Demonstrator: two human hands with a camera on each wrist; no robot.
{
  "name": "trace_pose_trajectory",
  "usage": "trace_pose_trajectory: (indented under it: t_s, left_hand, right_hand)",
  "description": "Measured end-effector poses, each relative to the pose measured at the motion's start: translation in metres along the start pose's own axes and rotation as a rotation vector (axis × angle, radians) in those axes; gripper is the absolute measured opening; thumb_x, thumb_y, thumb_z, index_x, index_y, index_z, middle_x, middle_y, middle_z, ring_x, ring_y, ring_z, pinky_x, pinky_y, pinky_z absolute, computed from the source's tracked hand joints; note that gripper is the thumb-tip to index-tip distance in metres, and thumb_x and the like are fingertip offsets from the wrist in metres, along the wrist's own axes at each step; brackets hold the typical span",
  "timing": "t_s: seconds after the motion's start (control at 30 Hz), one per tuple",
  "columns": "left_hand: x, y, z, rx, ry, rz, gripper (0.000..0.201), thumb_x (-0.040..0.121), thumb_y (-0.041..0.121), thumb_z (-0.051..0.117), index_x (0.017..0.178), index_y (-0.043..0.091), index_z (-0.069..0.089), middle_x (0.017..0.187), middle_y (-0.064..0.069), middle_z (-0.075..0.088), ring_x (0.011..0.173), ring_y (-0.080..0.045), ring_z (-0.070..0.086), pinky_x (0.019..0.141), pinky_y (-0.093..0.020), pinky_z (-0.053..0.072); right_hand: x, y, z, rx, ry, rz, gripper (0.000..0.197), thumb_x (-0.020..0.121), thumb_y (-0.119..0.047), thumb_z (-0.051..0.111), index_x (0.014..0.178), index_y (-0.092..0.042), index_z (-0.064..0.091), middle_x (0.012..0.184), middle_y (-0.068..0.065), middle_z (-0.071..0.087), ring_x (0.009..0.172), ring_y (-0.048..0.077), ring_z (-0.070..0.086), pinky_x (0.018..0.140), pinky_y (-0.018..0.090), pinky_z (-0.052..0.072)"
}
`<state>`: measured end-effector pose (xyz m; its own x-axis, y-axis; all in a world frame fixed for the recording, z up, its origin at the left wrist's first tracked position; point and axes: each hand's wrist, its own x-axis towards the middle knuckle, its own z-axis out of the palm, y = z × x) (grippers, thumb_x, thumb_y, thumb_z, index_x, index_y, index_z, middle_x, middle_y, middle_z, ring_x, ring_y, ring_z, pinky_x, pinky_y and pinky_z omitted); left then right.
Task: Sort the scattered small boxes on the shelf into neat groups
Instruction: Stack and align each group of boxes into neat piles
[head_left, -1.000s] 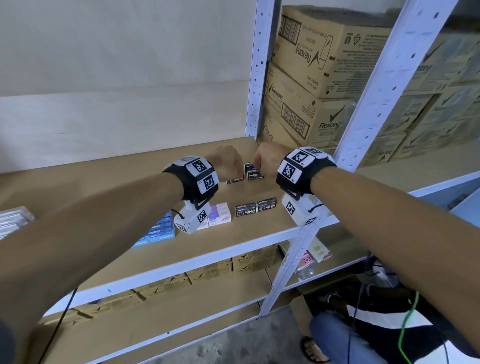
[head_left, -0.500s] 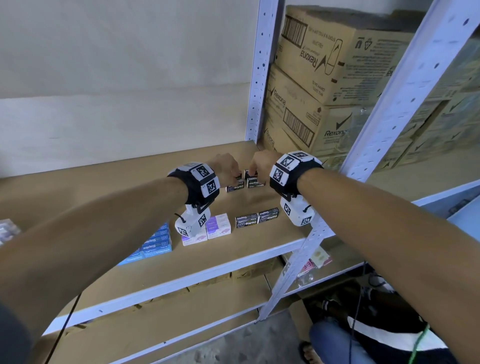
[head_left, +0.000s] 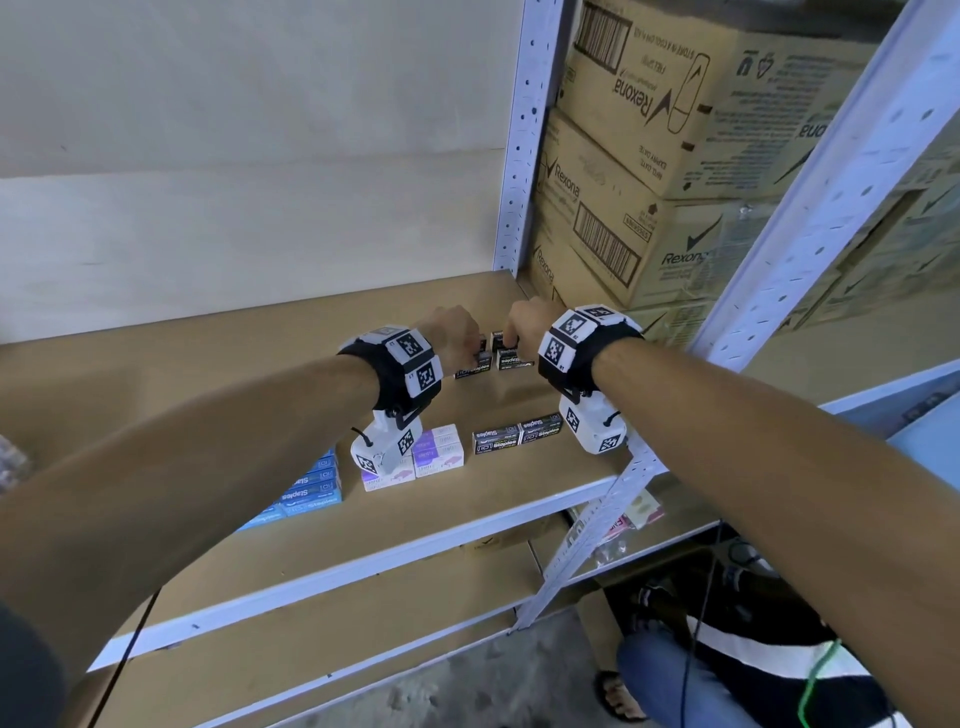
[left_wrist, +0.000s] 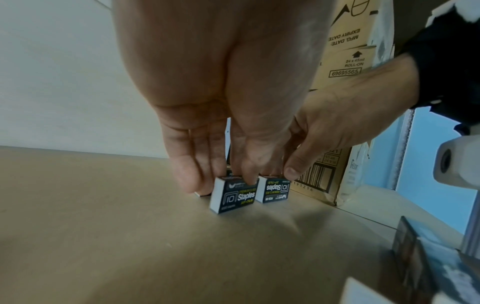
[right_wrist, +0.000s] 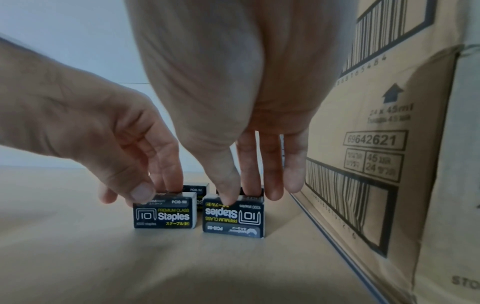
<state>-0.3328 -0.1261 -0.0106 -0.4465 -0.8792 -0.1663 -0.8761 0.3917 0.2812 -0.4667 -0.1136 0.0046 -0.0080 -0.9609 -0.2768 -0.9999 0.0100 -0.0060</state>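
Two small black staples boxes stand on edge side by side at the back of the brown shelf (head_left: 208, 395). My left hand (left_wrist: 226, 182) pinches the left black box (left_wrist: 233, 195) from above, thumb in front and fingers behind. My right hand (right_wrist: 240, 194) pinches the right black box (right_wrist: 233, 218), which is upside down. More black boxes (right_wrist: 197, 190) stand just behind them, partly hidden. In the head view both hands, left (head_left: 460, 340) and right (head_left: 519, 332), meet over this pair (head_left: 493, 361).
Near the front edge lie a pair of black staples boxes (head_left: 517, 436), purple-and-white boxes (head_left: 439, 452) and a stack of blue boxes (head_left: 311, 488). Large cardboard cartons (head_left: 649, 156) stand close on the right, beside the white upright (head_left: 519, 156). A person crouches below (head_left: 727, 686).
Both hands stay on the two back black boxes and have hardly shifted. The head view has tilted slightly.
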Motion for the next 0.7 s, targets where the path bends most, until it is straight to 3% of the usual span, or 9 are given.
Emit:
trace_pose_trajectory:
  t_s: [0.1,0.23,0.47,0.7]
  left_hand:
    - [0.002,-0.002,0.003,-0.041,0.013,0.002,0.022,0.085,0.007,0.066,0.105,0.006,0.073,0.107,-0.011,0.068,0.094,-0.027,0.061,0.086,-0.034,0.053]
    - [0.002,-0.003,0.005,-0.069,0.018,-0.002,0.021,0.085,0.007,0.065,0.105,0.009,0.072,0.107,-0.011,0.067,0.083,-0.023,0.054,0.07,-0.027,0.044]
    - [-0.003,0.0,0.004,-0.071,0.011,0.007,0.023,0.086,0.012,0.063,0.107,0.01,0.072,0.104,-0.009,0.069,0.088,-0.026,0.061,0.071,-0.028,0.047]
    - [-0.019,0.007,0.0,-0.118,-0.039,0.036,0.016,0.084,0.01,0.062,0.091,0.016,0.075,0.083,-0.001,0.065,0.077,-0.022,0.059,0.066,-0.025,0.045]
  right_hand:
    - [-0.001,0.0,0.003,-0.018,-0.007,-0.002,0.033,0.091,-0.007,0.06,0.124,-0.006,0.064,0.127,0.012,0.061,0.114,0.029,0.059,0.088,0.032,0.049]
    - [-0.002,0.0,0.007,-0.015,-0.001,-0.019,0.033,0.088,-0.005,0.061,0.121,-0.006,0.066,0.122,0.014,0.063,0.109,0.031,0.061,0.083,0.033,0.05]
    - [-0.008,0.003,0.005,0.036,0.029,0.027,0.03,0.093,-0.004,0.056,0.121,-0.003,0.064,0.126,0.017,0.06,0.112,0.032,0.059,0.087,0.033,0.048]
    - [-0.027,0.007,-0.003,0.032,0.034,-0.006,0.03,0.091,-0.004,0.058,0.12,-0.005,0.067,0.124,0.015,0.064,0.113,0.029,0.06,0.09,0.033,0.05]
